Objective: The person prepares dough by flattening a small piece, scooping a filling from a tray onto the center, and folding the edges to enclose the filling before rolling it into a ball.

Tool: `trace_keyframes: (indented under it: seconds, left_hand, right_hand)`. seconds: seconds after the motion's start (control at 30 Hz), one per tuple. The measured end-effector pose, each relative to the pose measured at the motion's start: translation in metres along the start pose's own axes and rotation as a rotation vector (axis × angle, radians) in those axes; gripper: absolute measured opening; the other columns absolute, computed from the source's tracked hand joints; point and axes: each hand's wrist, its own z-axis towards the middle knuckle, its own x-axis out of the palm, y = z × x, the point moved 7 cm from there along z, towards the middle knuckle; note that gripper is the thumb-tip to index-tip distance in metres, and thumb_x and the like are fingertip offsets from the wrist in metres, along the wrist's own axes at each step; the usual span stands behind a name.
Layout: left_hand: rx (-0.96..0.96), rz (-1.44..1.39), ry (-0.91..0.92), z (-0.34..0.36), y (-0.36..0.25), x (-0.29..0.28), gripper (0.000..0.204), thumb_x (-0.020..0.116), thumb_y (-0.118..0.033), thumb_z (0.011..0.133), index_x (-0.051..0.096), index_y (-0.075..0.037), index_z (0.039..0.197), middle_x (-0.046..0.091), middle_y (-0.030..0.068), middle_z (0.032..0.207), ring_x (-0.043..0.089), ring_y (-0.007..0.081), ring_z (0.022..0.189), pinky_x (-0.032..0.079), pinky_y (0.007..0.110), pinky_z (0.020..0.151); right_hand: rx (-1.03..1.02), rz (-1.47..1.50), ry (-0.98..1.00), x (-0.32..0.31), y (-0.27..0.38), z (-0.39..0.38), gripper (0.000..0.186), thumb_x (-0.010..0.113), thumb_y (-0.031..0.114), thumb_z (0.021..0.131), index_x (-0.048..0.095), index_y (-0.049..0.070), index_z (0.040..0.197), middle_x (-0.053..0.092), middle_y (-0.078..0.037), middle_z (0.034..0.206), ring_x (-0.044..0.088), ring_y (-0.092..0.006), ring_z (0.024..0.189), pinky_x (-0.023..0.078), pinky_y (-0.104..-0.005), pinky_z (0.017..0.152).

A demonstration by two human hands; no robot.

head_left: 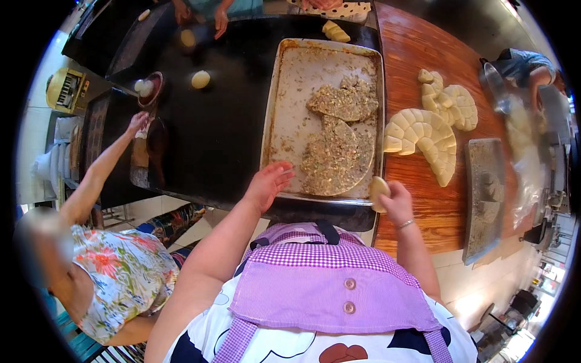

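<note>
A metal tray (pixel 281 121) holds spread heaps of speckled, crumbly mixture (pixel 331 160), partly in rounded slab shapes. My left hand (pixel 271 184) is at the tray's near left edge, fingers apart and holding nothing. My right hand (pixel 396 204) grips a flat pale dough disc (pixel 379 195) at the tray's near right corner. Right of the tray, clusters of cut, pressed dough pieces (pixel 417 136) lie on a reddish wooden board (pixel 411 224).
A dark worktop (pixel 206 139) bears dough balls (pixel 200 79) and a bowl (pixel 155 88). A co-worker in a floral top (pixel 121 266) reaches in from the left. Other people's hands (pixel 221 24) show at the far edge. A long metal pan (pixel 482 193) lies at the right.
</note>
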Motion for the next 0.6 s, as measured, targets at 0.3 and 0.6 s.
trace_keyframes:
  seconds: [0.3,0.6]
  left_hand:
    - [-0.138,-0.703,0.61,-0.069,0.004,0.032,0.081,0.049,-0.068,0.088,0.049,-0.004,0.137,0.047,0.021,0.142,0.044,0.0424,0.131,0.037,0.059,0.106]
    - [0.047,-0.865,0.38,-0.101,0.016,-0.055,0.071,0.053,-0.06,0.091,0.05,-0.003,0.134,0.051,0.0209,0.138,0.047,0.0383,0.129,0.04,0.052,0.107]
  right_hand:
    - [-0.44,0.072,0.276,0.127,0.137,0.011,0.029,0.071,0.012,0.085,0.064,0.001,0.111,0.069,-0.01,0.096,0.066,-0.0203,0.086,0.054,-0.0306,0.079]
    - [-1.037,-1.105,0.149,0.227,0.116,0.008,0.04,0.063,0.035,0.083,0.065,0.01,0.115,0.062,-0.008,0.123,0.046,-0.0275,0.127,0.028,-0.05,0.11]
